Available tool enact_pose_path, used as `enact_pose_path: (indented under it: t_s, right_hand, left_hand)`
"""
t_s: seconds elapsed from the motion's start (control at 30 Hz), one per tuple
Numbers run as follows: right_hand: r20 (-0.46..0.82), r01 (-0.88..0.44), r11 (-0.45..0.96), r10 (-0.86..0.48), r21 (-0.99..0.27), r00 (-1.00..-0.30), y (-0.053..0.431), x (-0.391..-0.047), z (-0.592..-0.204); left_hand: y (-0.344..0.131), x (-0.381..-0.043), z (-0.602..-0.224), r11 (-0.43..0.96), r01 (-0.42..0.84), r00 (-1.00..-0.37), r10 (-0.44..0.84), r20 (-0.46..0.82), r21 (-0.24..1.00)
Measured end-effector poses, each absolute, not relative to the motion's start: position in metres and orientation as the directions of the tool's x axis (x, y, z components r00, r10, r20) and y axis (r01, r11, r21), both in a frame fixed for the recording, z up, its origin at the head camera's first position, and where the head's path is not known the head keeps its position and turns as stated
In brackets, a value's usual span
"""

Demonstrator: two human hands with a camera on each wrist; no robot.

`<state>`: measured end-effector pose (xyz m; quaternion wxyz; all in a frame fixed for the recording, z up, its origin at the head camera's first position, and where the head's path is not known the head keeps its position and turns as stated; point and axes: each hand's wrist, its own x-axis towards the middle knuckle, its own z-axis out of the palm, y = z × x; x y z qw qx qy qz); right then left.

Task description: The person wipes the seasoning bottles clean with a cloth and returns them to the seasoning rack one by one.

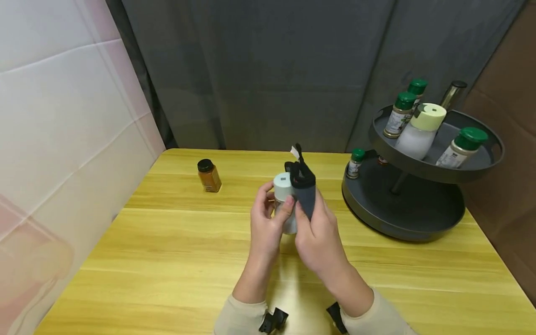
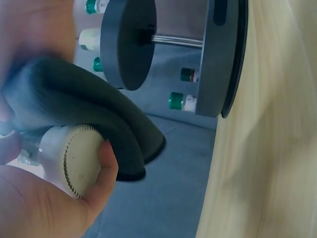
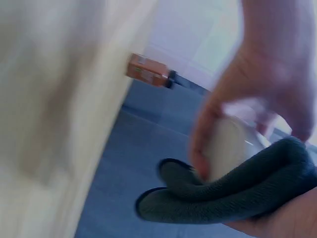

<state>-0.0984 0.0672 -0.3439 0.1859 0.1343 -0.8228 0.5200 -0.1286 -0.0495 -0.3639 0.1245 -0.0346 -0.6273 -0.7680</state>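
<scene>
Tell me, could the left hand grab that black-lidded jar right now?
Probably not: the left hand holds a pale-capped bottle. Otherwise, the way to the black-lidded jar looks free, with only bare tabletop between.

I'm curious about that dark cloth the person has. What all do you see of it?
The cloth is blue-grey with black edging and looks soft and slightly fuzzy in the wrist views. It is folded, with its black upper end bunched and a small white piece, perhaps a tag, sticking up. The right hand grips it above the table, beside the jar in the left hand; cloth and jar appear to touch.
</scene>
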Motion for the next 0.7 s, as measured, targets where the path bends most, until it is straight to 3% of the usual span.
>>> enact_pose_path:
  t_s: [0.17,0.47,0.7]
  right_hand:
    - [0.427,-0.422,0.486,-0.106,-0.766,-0.898,0.065,-0.09,-0.361]
    - [0.144,-0.148,0.423,-0.043,-0.894,-0.989,0.091,-0.096,-0.352]
    - [0.22,-0.211,0.327,-0.009,-0.921,-0.975,0.107,-0.1,-0.336]
  left_hand:
    - [-0.056,-0.131,-0.363,-0.238,0.244,-0.96,-0.195,0.2,0.94]
    - [-0.055,-0.134,-0.361,-0.403,0.204,-0.973,-0.182,0.14,0.892]
    - [-0.053,-0.131,-0.363,-0.377,0.184,-0.977,-0.168,0.128,0.908]
